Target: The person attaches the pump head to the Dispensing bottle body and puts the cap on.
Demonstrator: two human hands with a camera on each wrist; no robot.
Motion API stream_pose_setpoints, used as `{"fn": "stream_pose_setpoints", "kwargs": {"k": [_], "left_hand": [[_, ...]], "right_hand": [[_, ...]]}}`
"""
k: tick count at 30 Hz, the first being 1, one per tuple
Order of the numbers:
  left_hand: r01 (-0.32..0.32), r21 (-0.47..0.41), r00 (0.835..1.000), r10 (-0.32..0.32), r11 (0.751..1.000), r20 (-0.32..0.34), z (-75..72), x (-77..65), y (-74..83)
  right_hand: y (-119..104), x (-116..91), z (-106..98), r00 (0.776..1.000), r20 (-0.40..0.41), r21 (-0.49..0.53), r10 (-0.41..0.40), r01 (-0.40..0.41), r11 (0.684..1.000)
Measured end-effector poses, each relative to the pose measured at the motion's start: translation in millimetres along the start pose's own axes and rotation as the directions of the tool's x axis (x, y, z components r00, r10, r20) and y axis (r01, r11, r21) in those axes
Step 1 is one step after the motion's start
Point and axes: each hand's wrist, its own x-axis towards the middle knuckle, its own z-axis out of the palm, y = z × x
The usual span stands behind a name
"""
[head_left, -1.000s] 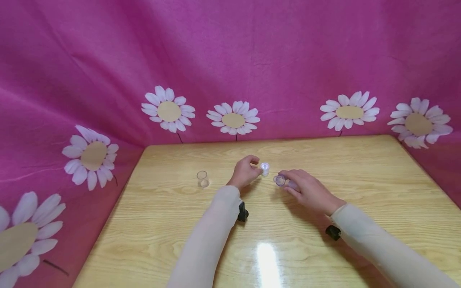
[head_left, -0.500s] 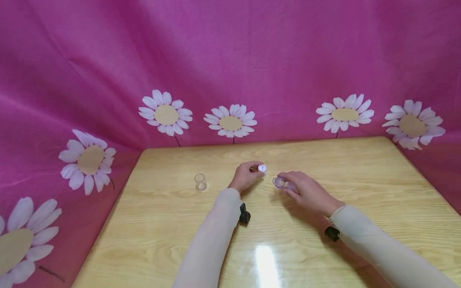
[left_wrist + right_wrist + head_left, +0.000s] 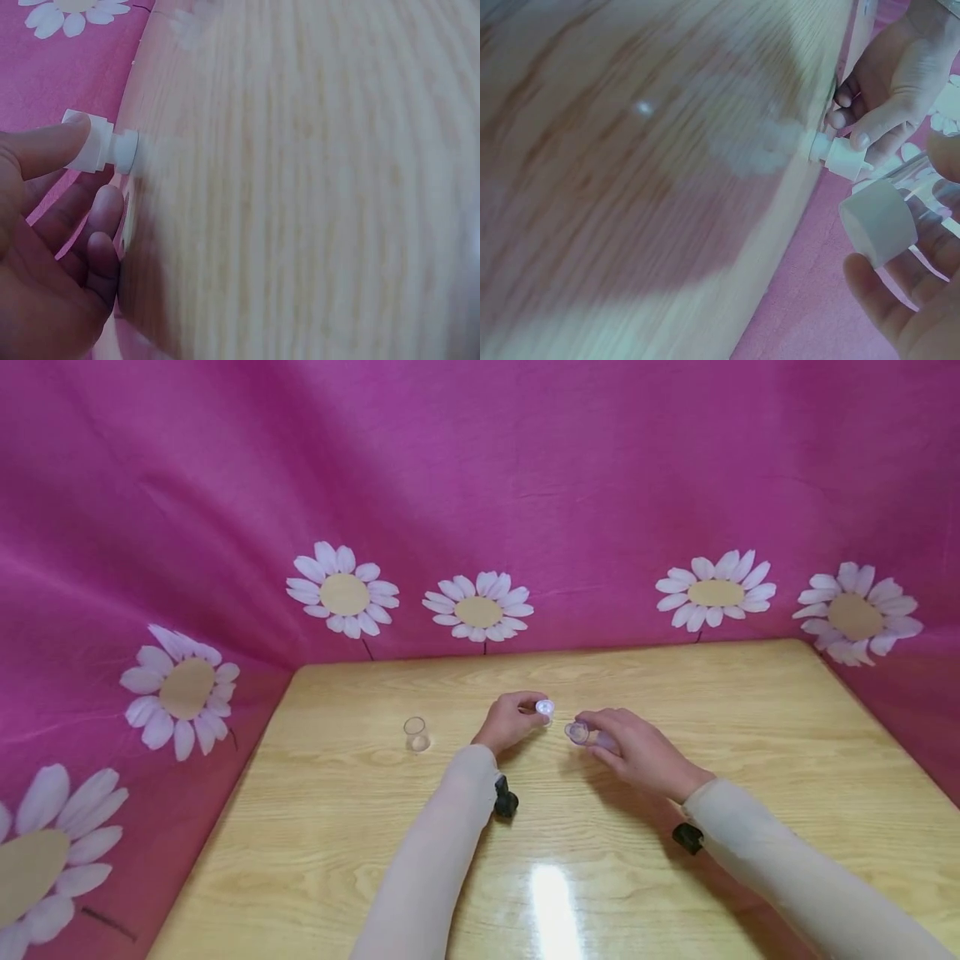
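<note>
My left hand (image 3: 510, 724) pinches a small white plastic piece (image 3: 545, 709) between thumb and fingers. In the left wrist view that white piece (image 3: 96, 150) has a wide body, a narrow neck and a disc-shaped end right at the tabletop. Just to the right, my right hand (image 3: 645, 752) holds a clear cylindrical container (image 3: 577, 733), tilted, its round rim towards the left hand. The right wrist view shows a broad white cap-like end (image 3: 879, 223) on this container, with fingers and thumb around its clear part.
A clear, open-topped cup (image 3: 416, 735) stands on the wooden table (image 3: 337, 827) to the left of both hands. Behind the table hangs a pink cloth (image 3: 600, 510) with large white daisies.
My left fingers, spread beside the white piece a second ago, have come together on it. My right hand keeps its hold on the clear container, nearly still.
</note>
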Motion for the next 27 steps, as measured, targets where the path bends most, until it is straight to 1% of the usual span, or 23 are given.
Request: {"fn": "stream_pose_setpoints", "kwargs": {"k": [3,6,9,14,19,22,27], "left_hand": [[-0.004,-0.004,1.000,0.004,1.000,0.010,-3.8,-4.6,-0.3],[-0.007,-0.012,1.000,0.007,1.000,0.020,-12.0,-10.4,-0.5],[-0.004,0.002,1.000,0.004,1.000,0.019,-25.0,-18.8,0.5],[-0.021,0.037,1.000,0.021,0.999,0.002,-49.1,-33.3,-0.3],[-0.029,0.022,0.999,0.029,0.999,-0.021,-67.1,-51.0,-1.9],[-0.030,0.018,0.999,0.031,0.999,-0.037,-73.8,-62.9,-3.0],[-0.031,-0.001,0.997,0.030,1.000,-0.064,-74.5,-79.8,-5.8]], "right_hand": [[-0.2,0.6,0.4,1.000,0.003,0.000,-0.002,0.002,1.000],[-0.6,1.0,0.0,1.000,0.004,-0.008,-0.001,0.001,1.000],[-0.9,2.4,-0.8,1.000,0.000,-0.017,-0.002,0.002,1.000],[-2.9,6.9,-1.4,1.000,0.000,-0.021,0.012,-0.012,1.000],[-7.1,13.0,1.3,1.000,0.006,0.003,0.019,-0.019,1.000],[-10.1,18.1,4.4,1.000,0.001,0.011,0.006,-0.006,1.000],[-14.3,25.3,7.3,1.000,-0.007,0.018,-0.013,0.013,1.000]]}}
